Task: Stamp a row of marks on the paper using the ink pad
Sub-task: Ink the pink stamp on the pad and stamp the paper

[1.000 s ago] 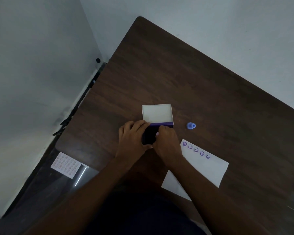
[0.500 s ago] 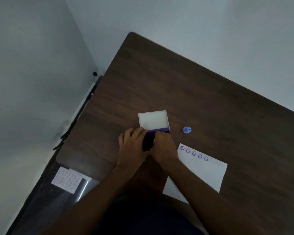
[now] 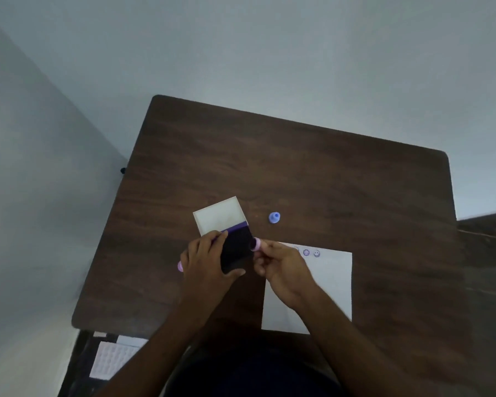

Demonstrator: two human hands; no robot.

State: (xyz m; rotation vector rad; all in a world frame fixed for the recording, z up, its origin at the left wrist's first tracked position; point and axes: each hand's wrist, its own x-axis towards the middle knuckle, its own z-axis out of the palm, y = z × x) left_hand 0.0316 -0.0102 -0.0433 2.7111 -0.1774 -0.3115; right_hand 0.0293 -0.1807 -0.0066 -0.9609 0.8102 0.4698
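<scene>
One ink pad [image 3: 236, 250], one paper [image 3: 330, 285], two visible smiley marks [image 3: 311, 253], one pink stamp [image 3: 255, 244], one blue stamp [image 3: 274, 217], two hands [image 3: 206, 262]

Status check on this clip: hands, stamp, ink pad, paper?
Left hand steadying ink pad. Right hand pinching purple stamp at pad's edge. Paper shows marks along top edge. Blue stamp lies clear.

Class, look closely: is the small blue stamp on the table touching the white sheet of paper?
Apart. The head view shows bare dark table between the blue stamp and the top edge of the paper.
</scene>
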